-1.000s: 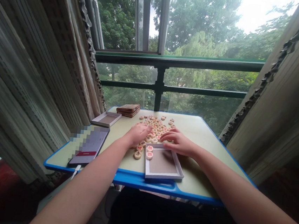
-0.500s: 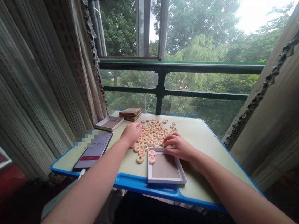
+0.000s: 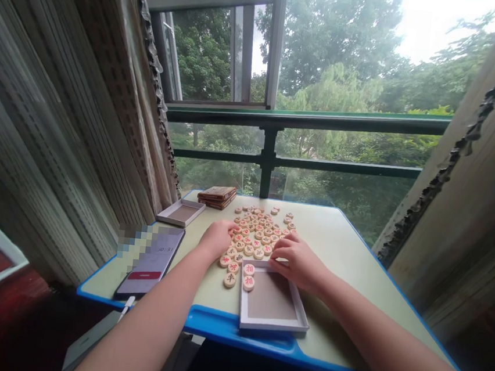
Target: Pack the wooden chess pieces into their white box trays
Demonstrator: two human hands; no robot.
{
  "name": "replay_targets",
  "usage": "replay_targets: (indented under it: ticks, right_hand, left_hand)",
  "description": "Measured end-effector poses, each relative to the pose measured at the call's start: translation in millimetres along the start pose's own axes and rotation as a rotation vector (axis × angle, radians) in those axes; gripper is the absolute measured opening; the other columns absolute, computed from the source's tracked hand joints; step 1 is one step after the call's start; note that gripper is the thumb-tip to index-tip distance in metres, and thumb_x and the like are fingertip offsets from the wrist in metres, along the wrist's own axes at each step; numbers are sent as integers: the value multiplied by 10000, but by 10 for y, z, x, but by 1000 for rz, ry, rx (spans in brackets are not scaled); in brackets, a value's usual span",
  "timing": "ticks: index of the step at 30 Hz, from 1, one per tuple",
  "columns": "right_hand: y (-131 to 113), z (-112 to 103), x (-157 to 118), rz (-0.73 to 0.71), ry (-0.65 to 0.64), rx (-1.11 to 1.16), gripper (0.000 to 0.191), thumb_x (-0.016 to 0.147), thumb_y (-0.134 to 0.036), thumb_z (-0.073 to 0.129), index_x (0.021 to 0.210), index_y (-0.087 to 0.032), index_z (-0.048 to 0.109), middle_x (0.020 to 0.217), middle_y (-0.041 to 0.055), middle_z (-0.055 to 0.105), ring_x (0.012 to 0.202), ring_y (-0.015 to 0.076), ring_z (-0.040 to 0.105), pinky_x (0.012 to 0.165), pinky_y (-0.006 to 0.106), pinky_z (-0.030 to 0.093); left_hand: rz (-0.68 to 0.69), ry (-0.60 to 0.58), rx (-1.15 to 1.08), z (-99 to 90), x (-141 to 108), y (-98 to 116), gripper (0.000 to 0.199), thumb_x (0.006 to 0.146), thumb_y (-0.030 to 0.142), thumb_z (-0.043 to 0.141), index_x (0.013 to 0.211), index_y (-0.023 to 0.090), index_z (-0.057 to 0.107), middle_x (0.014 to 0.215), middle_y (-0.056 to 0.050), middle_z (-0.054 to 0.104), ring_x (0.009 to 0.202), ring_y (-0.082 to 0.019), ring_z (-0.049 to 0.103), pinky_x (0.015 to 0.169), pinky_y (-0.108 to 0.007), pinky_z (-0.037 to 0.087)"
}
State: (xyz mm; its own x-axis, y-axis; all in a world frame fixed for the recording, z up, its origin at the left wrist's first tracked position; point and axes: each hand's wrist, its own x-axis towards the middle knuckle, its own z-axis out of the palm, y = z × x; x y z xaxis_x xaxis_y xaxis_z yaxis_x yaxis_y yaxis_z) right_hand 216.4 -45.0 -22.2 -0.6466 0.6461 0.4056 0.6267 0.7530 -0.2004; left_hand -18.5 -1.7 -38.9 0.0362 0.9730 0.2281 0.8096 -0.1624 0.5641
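Loose round pieces point(image 3: 248, 250) crowd the middle of the frame on the desk point(image 3: 346, 253), overlapping and blurring toward the back, too many to count surely. The left hand point(image 3: 219, 238) hides some at the cluster's left edge; whether its grip has a piece, I cannot tell. The right hand point(image 3: 295, 259), fingers bent, covers the near tray's point(image 3: 273, 302) upper-right corner; its grip is also unclear. Two red-marked discs point(image 3: 247, 282) sit in that tray's upper-left corner. Two trays show altogether, plus one phone point(image 3: 155, 258), partly masked by pixelation at center left.
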Motion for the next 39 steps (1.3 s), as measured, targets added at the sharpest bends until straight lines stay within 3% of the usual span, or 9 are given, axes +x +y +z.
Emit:
replay_targets:
  ticks: [5, 9, 11, 15, 18, 21, 30, 35, 39]
  right_hand:
    - [-39, -43, 18, 51, 5, -20, 185, 809, -311, 588, 713, -204, 704, 773, 64, 657, 819, 200, 522, 783, 350, 418]
    - [15, -203, 162, 205, 31, 89, 251, 837, -382, 533, 811, -203, 707, 897, 73, 665, 911, 210, 551, 809, 346, 433]
    - [37, -266, 311, 254, -48, 151, 246, 840, -363, 520, 870, -199, 699, 942, 70, 663, 902, 197, 576, 782, 321, 451]
    - [27, -272, 721, 132, -341, 10, 183, 783, -262, 588, 919, -202, 695, 937, 60, 675, 810, 179, 611, 687, 272, 454]
    - [6, -204, 1023, 75, -363, -216, 236, 781, -341, 598, 953, -210, 693, 948, 75, 675, 821, 215, 612, 629, 283, 439]
    - [1, -125, 1203, 55, -386, -232, 280, 814, -405, 546, 983, -233, 689, 937, 64, 682, 792, 199, 616, 580, 259, 421]
    - [30, 49, 1041, -16, -436, -243, 212, 797, -259, 499, 803, -199, 703, 785, 79, 703, 695, 191, 630, 582, 253, 409]
    - [53, -67, 1008, -66, -441, -240, 199, 789, -239, 499, 801, -201, 694, 831, 79, 698, 705, 199, 628, 544, 252, 385]
    - [50, -199, 971, -40, -488, -329, 181, 755, -189, 514, 698, -175, 685, 731, 80, 684, 619, 190, 602, 491, 253, 346]
  left_hand:
    - [-81, 75, -62, -81, 13, -41, 468, 666, -59, 441, 950, 187, 719, 995, -61, 697, 906, -162, 616, 813, -246, 464]
    - [-138, 92, -122, -94, 38, -143, 422, 679, -16, 432, 922, 164, 726, 920, -77, 710, 869, -175, 625, 778, -272, 477]
    - [-134, 77, -130, -77, 47, -178, 395, 704, 15, 426, 919, 160, 723, 920, -78, 712, 865, -178, 626, 797, -288, 473]
    - [-137, 63, -122, -40, 61, -177, 429, 721, 37, 421, 1060, 141, 662, 974, -74, 704, 867, -175, 625, 794, -278, 468]
    - [-131, 61, -93, -16, 75, -152, 413, 750, 77, 431, 1108, 128, 630, 1006, -90, 692, 898, -185, 622, 804, -278, 463]
    - [-45, 57, -39, 17, 91, -137, 311, 788, 158, 454, 1004, 148, 677, 1035, -98, 677, 975, -205, 602, 880, -296, 435]
    - [14, 44, 56, 42, 107, -108, 335, 840, 256, 428, 1070, 185, 661, 1076, -90, 639, 1005, -198, 579, 917, -287, 410]
    - [42, 2, 111, -4, 99, -79, 335, 798, 421, 515, 957, 204, 714, 919, -80, 619, 825, -201, 594, 789, -310, 455]
    - [63, -1, 121, -21, 104, -66, 272, 777, 378, 550, 802, 171, 725, 851, -74, 637, 762, -186, 586, 724, -287, 456]
